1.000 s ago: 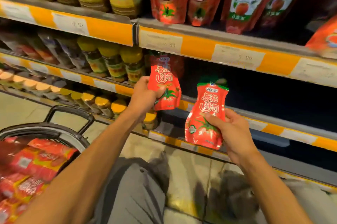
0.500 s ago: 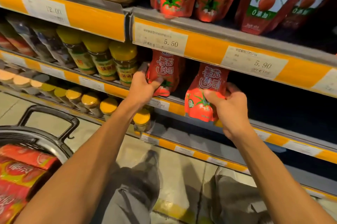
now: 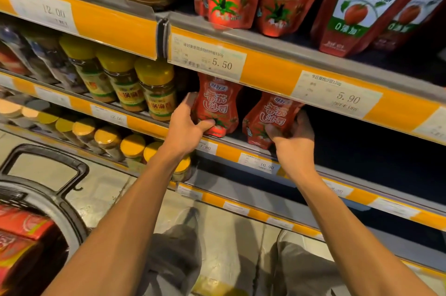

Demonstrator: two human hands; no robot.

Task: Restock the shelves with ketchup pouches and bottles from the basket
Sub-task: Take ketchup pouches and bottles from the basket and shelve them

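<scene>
Two red ketchup pouches stand side by side on the middle shelf [image 3: 241, 143], tucked under the yellow price rail. The left hand [image 3: 187, 124] grips the left pouch [image 3: 218, 105], thumb across its lower front and fingers behind its left edge, which holds it upright with the label facing out; its base appears to sit at the shelf's front lip. The right hand [image 3: 293, 136] curls around the lower right side of the right pouch [image 3: 270, 117], which leans slightly left, so it probably needs straightening before release. Both sit close together at the left end of a dark, largely bare bay, likely to start a tidy row. Above, the top shelf [image 3: 277, 41] carries matching red pouches and Heinz ketchup pouches [image 3: 362, 3]. To the left, yellow-lidded jars [image 3: 156, 89] fill the neighbouring bay. At lower left, the black basket [image 3: 56, 201] holds more red packets [image 3: 24, 225].
</scene>
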